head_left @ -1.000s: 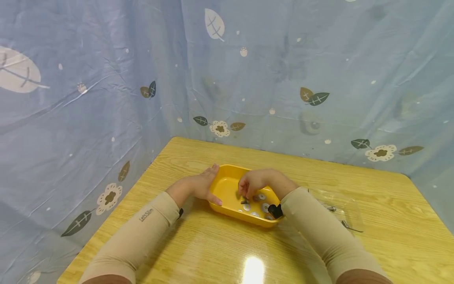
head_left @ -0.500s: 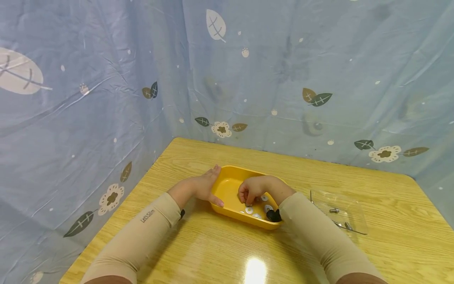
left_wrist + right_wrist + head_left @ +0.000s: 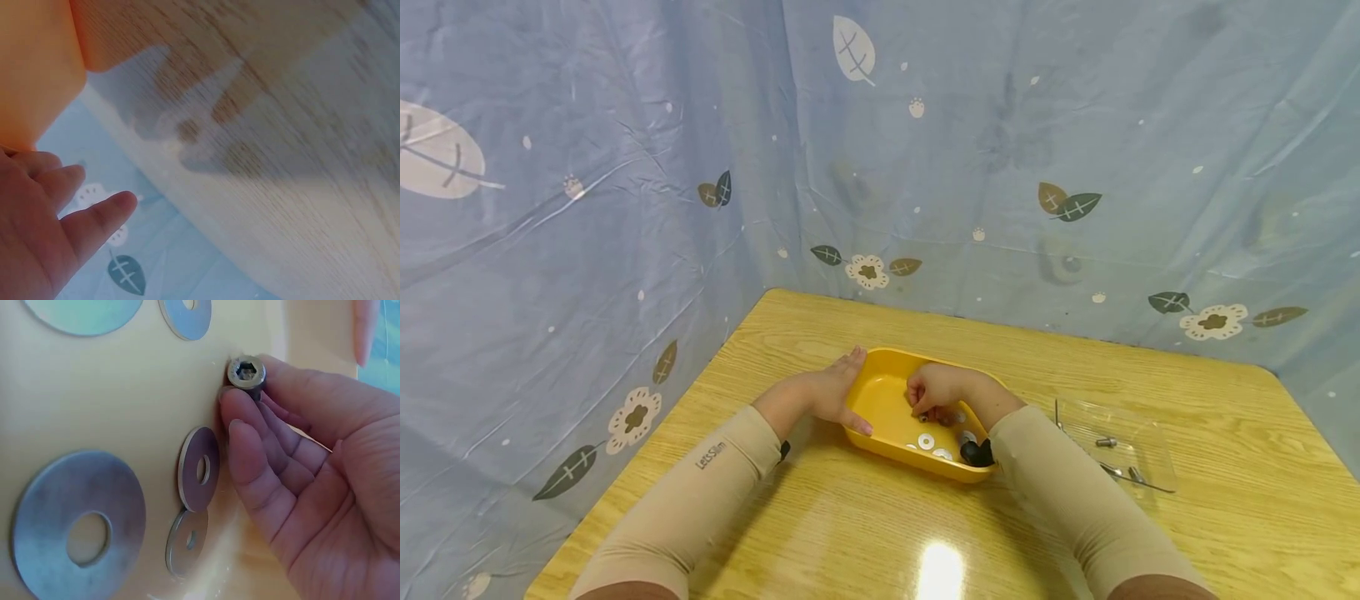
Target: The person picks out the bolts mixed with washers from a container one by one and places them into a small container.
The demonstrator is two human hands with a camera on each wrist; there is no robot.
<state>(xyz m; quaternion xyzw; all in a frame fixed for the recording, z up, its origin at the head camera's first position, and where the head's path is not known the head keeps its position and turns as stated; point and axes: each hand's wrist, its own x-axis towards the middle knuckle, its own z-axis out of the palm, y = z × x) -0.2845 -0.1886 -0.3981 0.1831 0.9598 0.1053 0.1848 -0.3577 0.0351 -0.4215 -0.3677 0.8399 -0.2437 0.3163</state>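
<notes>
A yellow tray (image 3: 880, 408) sits on the wooden table. My left hand (image 3: 829, 397) lies against its left end, fingers spread and thumb at the near rim; the left wrist view shows those fingers (image 3: 103, 219) fairly straight beside the yellow wall. Inside the tray, my right hand (image 3: 946, 387) pinches a socket-head bolt (image 3: 247, 374) between thumb and fingers, its hex recess facing the right wrist camera. Most of the bolt's shank is hidden by the fingers. Several flat round washers (image 3: 78, 528) lie on the tray floor close to this hand.
Right of the yellow tray stands a clear plastic tray (image 3: 1159, 450) holding a few bolts (image 3: 1106, 442) and thin metal pieces, partly behind my right sleeve (image 3: 1060, 483). A patterned blue curtain (image 3: 940, 167) hangs behind the wooden table (image 3: 820, 517).
The bolt lay below my right fingers a second ago; my hand dipped onto it, and now the bolt is pinched. My left hand has stayed at the tray's left end.
</notes>
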